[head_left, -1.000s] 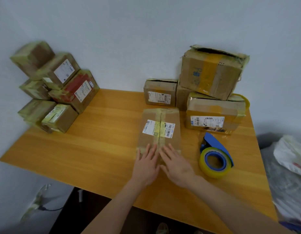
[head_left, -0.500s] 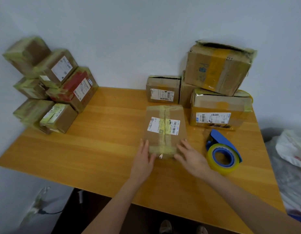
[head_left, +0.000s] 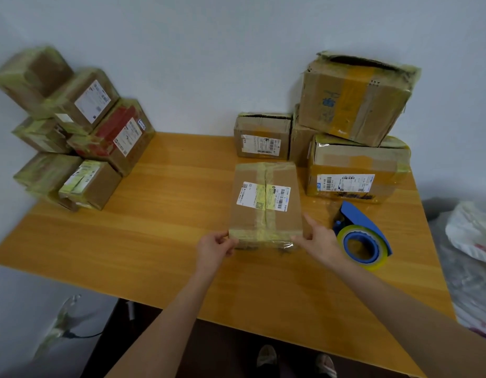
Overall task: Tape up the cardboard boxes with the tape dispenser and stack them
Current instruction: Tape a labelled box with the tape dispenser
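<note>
A brown cardboard box (head_left: 265, 203) lies mid-surface, yellowish tape running over its white barcode label. The left hand (head_left: 213, 248) and right hand (head_left: 322, 241) grasp its near corners. One tape dispenser (head_left: 362, 236) sits at 3 o'clock. Four open boxes (head_left: 353, 170) stand at 1 o'clock and at least six taped boxes (head_left: 81, 137) at 10 o'clock. The surface (head_left: 154, 241) is orange wood against a pale wall (head_left: 209, 64).

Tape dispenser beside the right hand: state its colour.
Blue; the tape dispenser carries a yellowish roll; head view shows it.

Orange wood table (head_left: 160, 241). Upper left: pile of taped boxes (head_left: 81, 148). Centre: flat box (head_left: 263, 214) w/ white label. Behind it: small box (head_left: 261, 132). Right: labelled box (head_left: 353, 165), w/ blue tape dispenser (head_left: 359, 236) just below it.
</note>
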